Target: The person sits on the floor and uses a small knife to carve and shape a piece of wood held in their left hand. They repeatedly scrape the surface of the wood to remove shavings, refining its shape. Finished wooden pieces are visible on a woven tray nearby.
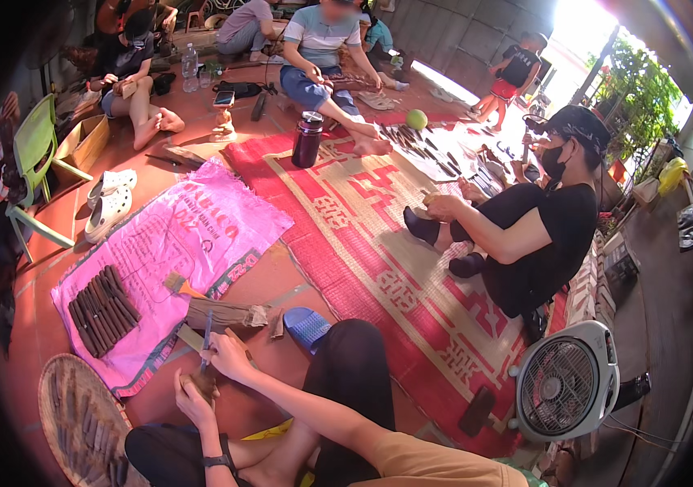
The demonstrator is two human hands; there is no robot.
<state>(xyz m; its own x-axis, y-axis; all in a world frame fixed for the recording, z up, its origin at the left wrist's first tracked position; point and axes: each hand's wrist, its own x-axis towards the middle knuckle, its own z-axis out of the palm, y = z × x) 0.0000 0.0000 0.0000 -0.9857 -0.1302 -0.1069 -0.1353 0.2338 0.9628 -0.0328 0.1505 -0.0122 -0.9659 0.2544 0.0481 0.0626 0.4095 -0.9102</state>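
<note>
In my left hand (194, 399), fingers wrapped round it, is a small brown piece that looks like wood (207, 383). Closed on a thin bluish tool (207, 331), my right hand (229, 355) is just above the left one. The tool stands nearly upright, its lower end close to the brown piece; whether it is a knife or a file I cannot tell. Beyond my hands lie a bundle of rough wood (228, 313) and a brush (182, 285) with an orange handle. Dark brown sticks (103, 312) are laid side by side on a pink sack (151, 268).
A round woven tray (52, 388) with brown pieces is at my left. A blue slipper (306, 328) lies beyond my knee, by a red patterned mat (346, 252). A fan (567, 381) stands at right. Several people sit around, one in black (545, 235) on the mat.
</note>
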